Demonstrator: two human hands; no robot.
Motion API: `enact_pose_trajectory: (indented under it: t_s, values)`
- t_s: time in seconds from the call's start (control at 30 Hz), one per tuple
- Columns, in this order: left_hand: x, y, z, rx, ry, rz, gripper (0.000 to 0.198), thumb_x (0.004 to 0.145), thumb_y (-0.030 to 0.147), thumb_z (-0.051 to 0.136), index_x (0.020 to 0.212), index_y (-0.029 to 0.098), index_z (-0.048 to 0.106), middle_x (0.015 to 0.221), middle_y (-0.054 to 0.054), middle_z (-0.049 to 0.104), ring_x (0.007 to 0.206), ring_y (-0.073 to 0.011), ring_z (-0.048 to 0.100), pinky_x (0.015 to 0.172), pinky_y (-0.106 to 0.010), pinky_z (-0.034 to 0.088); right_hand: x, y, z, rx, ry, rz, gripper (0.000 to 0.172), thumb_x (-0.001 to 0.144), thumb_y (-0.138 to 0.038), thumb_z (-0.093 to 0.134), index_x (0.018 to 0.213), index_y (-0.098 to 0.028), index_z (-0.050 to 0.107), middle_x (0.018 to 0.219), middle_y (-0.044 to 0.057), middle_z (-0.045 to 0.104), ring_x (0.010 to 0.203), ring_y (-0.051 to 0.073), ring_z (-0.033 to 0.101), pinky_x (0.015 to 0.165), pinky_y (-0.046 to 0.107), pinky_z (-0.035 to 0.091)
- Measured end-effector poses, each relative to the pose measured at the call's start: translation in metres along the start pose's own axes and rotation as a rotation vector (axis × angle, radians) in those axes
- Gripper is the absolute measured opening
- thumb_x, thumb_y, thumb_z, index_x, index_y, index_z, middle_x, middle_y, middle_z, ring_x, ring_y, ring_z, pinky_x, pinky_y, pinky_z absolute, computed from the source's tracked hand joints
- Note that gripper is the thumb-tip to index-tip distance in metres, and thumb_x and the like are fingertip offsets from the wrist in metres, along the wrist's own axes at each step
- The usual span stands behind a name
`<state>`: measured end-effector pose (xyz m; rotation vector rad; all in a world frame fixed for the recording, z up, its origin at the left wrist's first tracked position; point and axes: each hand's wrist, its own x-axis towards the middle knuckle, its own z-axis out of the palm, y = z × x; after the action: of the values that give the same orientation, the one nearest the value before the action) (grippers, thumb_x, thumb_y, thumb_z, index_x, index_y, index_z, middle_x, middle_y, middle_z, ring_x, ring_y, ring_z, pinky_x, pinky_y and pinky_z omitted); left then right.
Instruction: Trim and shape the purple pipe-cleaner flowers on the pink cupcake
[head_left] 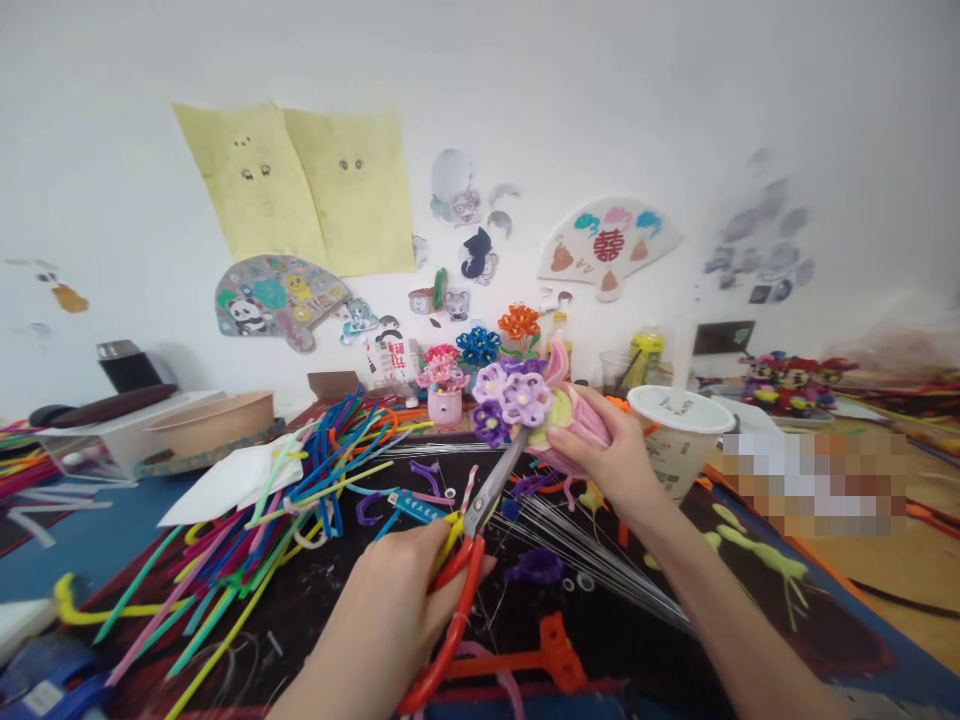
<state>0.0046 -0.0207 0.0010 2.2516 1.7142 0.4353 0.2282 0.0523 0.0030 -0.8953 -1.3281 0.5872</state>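
- The lidded cup (679,430) on my bench (922,568) is my landmark; the flower bouquet (525,398), lilac and purple blooms in a pink-and-green wrap, is held up just left of it.
- My right hand (609,450), just left of the cup, pinches the bouquet by its wrap, thumb on the near side, the other fingers mostly hidden behind; gripping there probably spares the petals a squashing.
- My left hand (386,595) is well left of the cup and nearer me, its fingers curled round the handles of the scissors (474,522) (which finger sits in which loop, I cannot tell).
- The blades look pressed together and angle away from me, their tips at the underside of the blooms; whether they touch, I cannot tell. Holding the bouquet raised likely gives them room above the clutter.
- Fuzzy stems (217,540) lie heaped far left of the cup, perhaps so their colours can be picked out easily.
- Thin wires (600,557) fan out before the cup and to its left, roughly side by side, which should make single ones easier to draw.
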Motion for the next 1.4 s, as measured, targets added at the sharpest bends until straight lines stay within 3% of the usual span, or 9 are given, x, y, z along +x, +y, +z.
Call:
enact_pose_trajectory:
  t_s: [0.17, 0.4, 0.6, 0.7, 0.83, 1.03, 1.23, 1.4]
  values:
    - [-0.001, 0.005, 0.000, 0.040, -0.068, -0.048, 0.037, 0.087, 0.047, 0.030, 0.060, 0.022, 0.031, 0.055, 0.005, 0.031, 0.054, -0.0119, 0.022, 0.055, -0.028, 0.020, 0.000, 0.003, -0.001, -0.025, 0.004, -0.024, 0.058, 0.060, -0.048, 0.079, 0.107, -0.018, 0.066, 0.103, 0.007, 0.070, 0.093, 0.026, 0.063, 0.086, 0.039, 0.050]
    - [-0.003, 0.004, 0.005, 0.019, -0.042, -0.012, 0.035, 0.088, 0.044, 0.026, 0.061, 0.022, 0.032, 0.058, 0.004, 0.034, 0.054, -0.0120, 0.023, 0.056, -0.028, 0.022, 0.000, 0.004, -0.001, 0.017, -0.013, -0.019, 0.058, 0.062, -0.049, 0.079, 0.108, -0.018, 0.066, 0.102, 0.007, 0.070, 0.093, 0.025, 0.064, 0.084, 0.036, 0.052]
    - [-0.001, 0.006, 0.004, -0.032, 0.015, 0.061, 0.033, 0.088, 0.046, 0.038, 0.066, 0.022, 0.038, 0.063, 0.003, 0.049, 0.057, -0.0123, 0.040, 0.057, -0.025, 0.027, 0.000, 0.004, -0.001, 0.031, -0.033, -0.006, 0.059, 0.062, -0.048, 0.080, 0.110, -0.018, 0.065, 0.106, 0.008, 0.069, 0.096, 0.026, 0.064, 0.086, 0.038, 0.051]
    - [-0.002, 0.009, 0.005, -0.057, -0.010, 0.063, 0.033, 0.090, 0.046, 0.037, 0.067, 0.022, 0.041, 0.064, 0.002, 0.052, 0.057, -0.0128, 0.041, 0.057, -0.024, 0.029, 0.000, 0.003, 0.001, 0.054, -0.038, -0.015, 0.061, 0.060, -0.048, 0.080, 0.111, -0.018, 0.064, 0.106, 0.008, 0.069, 0.097, 0.026, 0.064, 0.087, 0.038, 0.051]
    - [-0.003, 0.011, 0.006, -0.127, 0.022, 0.042, 0.031, 0.089, 0.044, 0.040, 0.068, 0.022, 0.047, 0.064, 0.002, 0.052, 0.059, -0.0135, 0.042, 0.058, -0.024, 0.032, 0.000, 0.001, 0.001, 0.072, -0.033, -0.025, 0.059, 0.060, -0.048, 0.080, 0.109, -0.018, 0.064, 0.104, 0.008, 0.069, 0.095, 0.025, 0.064, 0.086, 0.037, 0.052]
    - [-0.003, 0.016, 0.003, -0.434, 0.029, -0.081, 0.020, 0.078, 0.041, 0.053, 0.077, 0.020, 0.053, 0.063, 0.005, 0.048, 0.057, -0.0121, 0.044, 0.055, -0.022, 0.034, 0.001, 0.000, -0.002, 0.126, -0.024, -0.029, 0.056, 0.064, -0.049, 0.079, 0.109, -0.019, 0.064, 0.105, 0.007, 0.070, 0.096, 0.025, 0.065, 0.087, 0.037, 0.052]
    - [-0.004, 0.015, 0.001, -0.262, 0.087, -0.079, 0.022, 0.075, 0.034, 0.056, 0.094, 0.023, 0.057, 0.079, 0.002, 0.063, 0.069, -0.0166, 0.055, 0.065, -0.025, 0.040, 0.002, 0.001, -0.002, 0.119, -0.009, -0.046, 0.055, 0.063, -0.048, 0.079, 0.108, -0.019, 0.064, 0.103, 0.007, 0.070, 0.093, 0.025, 0.064, 0.085, 0.037, 0.052]
    - [-0.005, 0.014, -0.001, -0.185, 0.092, -0.056, 0.022, 0.081, 0.042, 0.054, 0.084, 0.021, 0.059, 0.062, 0.006, 0.052, 0.057, -0.0125, 0.042, 0.058, -0.022, 0.033, 0.000, -0.001, -0.001, 0.081, -0.001, -0.050, 0.056, 0.063, -0.048, 0.079, 0.108, -0.020, 0.064, 0.105, 0.007, 0.069, 0.096, 0.026, 0.064, 0.087, 0.039, 0.052]
